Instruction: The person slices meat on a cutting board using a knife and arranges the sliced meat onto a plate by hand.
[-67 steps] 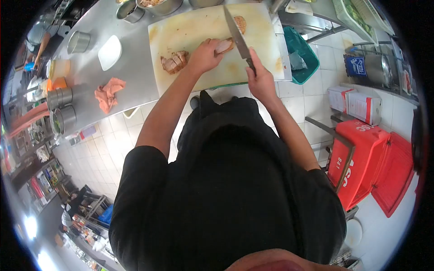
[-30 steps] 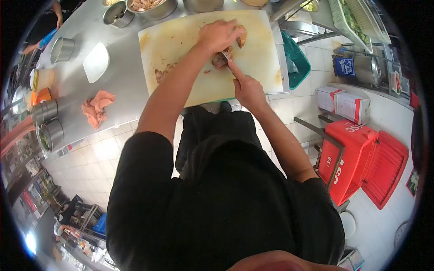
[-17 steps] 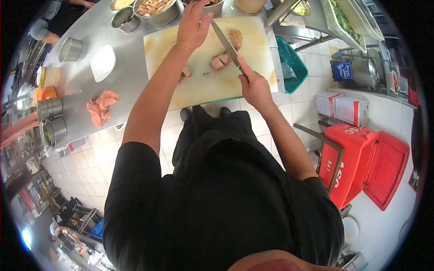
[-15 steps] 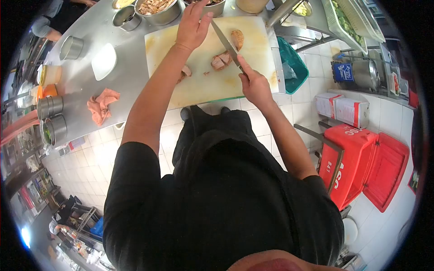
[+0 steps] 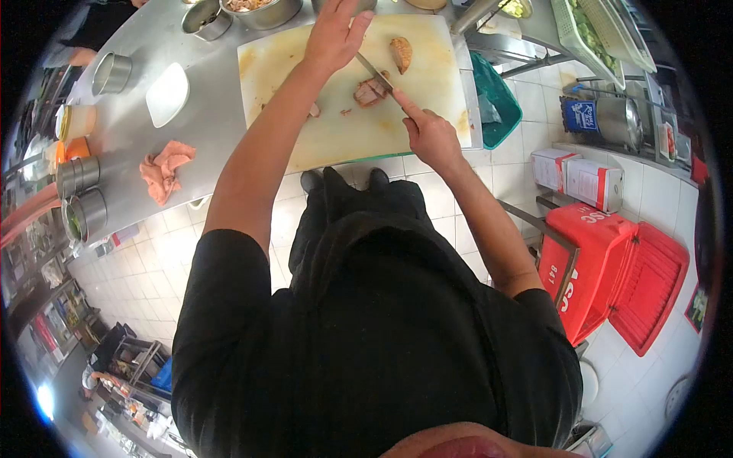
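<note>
Right grip [image 5: 434, 139] closed round metal knife [image 5: 374, 72]; left grip [image 5: 334, 40] flattened, empty; meat chunks [image 5: 367, 94] browned, blocky.

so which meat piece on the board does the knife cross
The middle piece, crossed in view by the knife; the far piece and the partly hidden left piece lie clear of it.

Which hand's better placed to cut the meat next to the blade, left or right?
Probably the right hand: it grips the knife, whose blade reaches the meat. The left hand looks open and apart from it.
</note>
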`<state>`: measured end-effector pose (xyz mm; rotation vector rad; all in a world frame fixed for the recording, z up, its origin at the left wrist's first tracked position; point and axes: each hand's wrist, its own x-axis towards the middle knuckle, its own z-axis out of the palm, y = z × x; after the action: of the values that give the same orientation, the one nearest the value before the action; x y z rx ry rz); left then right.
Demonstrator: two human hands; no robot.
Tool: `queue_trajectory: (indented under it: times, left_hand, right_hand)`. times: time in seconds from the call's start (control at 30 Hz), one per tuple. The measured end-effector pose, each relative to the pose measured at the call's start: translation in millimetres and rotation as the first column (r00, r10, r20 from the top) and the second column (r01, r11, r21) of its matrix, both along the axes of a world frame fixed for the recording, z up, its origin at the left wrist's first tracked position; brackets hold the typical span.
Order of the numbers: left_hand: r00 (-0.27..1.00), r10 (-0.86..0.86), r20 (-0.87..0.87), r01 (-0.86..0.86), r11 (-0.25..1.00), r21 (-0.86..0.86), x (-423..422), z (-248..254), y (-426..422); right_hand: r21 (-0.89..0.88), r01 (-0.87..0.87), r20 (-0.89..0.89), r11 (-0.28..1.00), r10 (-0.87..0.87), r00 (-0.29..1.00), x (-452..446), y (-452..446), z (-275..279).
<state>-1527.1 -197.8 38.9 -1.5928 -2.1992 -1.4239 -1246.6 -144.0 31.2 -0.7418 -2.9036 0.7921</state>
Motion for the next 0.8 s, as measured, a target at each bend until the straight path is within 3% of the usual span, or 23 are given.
queue_trajectory:
  times: [0.1, 0.3, 0.37, 0.5, 0.6, 0.8]
  left_hand:
    - [0.998, -0.028, -0.051, 0.030, 0.999, 0.038, 0.1, 7.0, 11.4]
    - [0.993, -0.083, -0.085, 0.074, 0.991, -0.107, 5.9, 28.4, 44.7]
    - [0.989, -0.129, -0.066, 0.116, 0.978, -0.175, 14.6, -47.0, 58.6]
    - [0.972, -0.227, 0.066, 0.237, 0.934, -0.269, 28.7, -31.6, 48.4]
    - [0.962, -0.263, -0.073, 0.249, 0.955, -0.160, 16.6, -48.8, 56.8]
    - [0.984, -0.030, -0.177, 0.046, 0.995, 0.085, 8.7, 13.6, 29.6]
  right_hand:
    - [-0.005, -0.017, 0.011, 1.000, 0.017, 1.000, 0.5, 3.8, -1.5]
    - [-0.040, -0.023, 0.058, 0.999, 0.026, 0.998, -3.2, 6.6, 6.3]
    - [-0.059, -0.008, 0.116, 0.998, 0.015, 0.993, -9.5, 7.6, 5.5]
    - [-0.079, -0.010, 0.145, 0.997, 0.022, 0.989, -6.3, 8.5, -9.5]
    - [-0.070, -0.039, -0.012, 0.997, 0.039, 0.999, -7.5, 18.8, -9.6]
    - [-0.120, -0.010, -0.176, 0.993, -0.011, 0.984, 9.3, -8.5, 16.2]
